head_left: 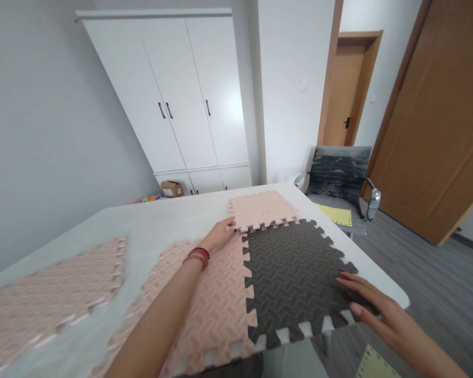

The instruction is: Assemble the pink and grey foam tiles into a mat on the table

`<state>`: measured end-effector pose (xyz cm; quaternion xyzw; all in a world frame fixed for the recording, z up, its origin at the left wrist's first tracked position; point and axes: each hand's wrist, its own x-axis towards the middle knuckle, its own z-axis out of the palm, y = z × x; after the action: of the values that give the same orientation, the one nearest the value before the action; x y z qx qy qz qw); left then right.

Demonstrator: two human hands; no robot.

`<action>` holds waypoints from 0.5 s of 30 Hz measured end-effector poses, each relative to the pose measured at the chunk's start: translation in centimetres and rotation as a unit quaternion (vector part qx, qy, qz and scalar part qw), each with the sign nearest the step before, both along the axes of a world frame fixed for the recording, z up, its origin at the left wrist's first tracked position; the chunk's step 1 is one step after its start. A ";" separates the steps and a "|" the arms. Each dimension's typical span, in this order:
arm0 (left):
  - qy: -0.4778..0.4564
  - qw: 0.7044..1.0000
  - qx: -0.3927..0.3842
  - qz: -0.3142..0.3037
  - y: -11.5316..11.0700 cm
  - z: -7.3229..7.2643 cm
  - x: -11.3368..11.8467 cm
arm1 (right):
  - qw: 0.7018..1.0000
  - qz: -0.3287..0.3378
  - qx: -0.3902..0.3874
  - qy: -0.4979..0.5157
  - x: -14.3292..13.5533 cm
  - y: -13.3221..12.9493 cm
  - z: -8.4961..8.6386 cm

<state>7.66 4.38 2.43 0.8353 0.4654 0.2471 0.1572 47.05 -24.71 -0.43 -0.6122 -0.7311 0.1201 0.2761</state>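
Note:
My left hand (219, 235), with red bracelets at the wrist, reaches over the near pink foam mat (216, 299). Its fingers pinch the near left corner of the far pink foam mat (260, 209), where that corner meets the other mats. A dark grey foam mat (295, 270) lies to the right of the near pink one, their toothed edges together. The far pink mat lies along the back edge of the grey one. My right hand (382, 307) rests with fingers apart at the grey mat's near right corner, holding nothing.
Another pink foam mat (59, 289) lies apart at the left of the white table (173, 218). A yellow mat (334, 214) is on the chair (339, 173), and a yellow piece (374, 363) shows below the table edge. A cardboard box (172, 189) stands by the white cabinet (189, 94).

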 end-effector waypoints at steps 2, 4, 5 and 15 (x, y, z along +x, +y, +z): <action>0.012 1.000 -0.007 -0.009 0.0 -0.4 0.6 | 1.000 0.004 0.010 -0.006 1.0 1.6 1.0; 0.021 1.000 -0.012 -0.010 0.1 -0.5 1.0 | 1.000 0.012 0.019 -0.012 1.8 3.9 2.3; 0.025 1.000 -0.013 -0.009 0.2 -0.5 1.2 | 0.999 0.017 0.021 -0.017 2.0 5.2 2.9; 0.100 0.995 -0.001 -0.020 0.8 -0.8 2.9 | 0.989 0.014 0.023 -0.144 2.4 19.9 2.8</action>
<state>10.55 5.17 1.63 0.8649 0.4621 0.1583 0.1157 49.40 -4.80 2.35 -0.6061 -0.7744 0.0179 0.1806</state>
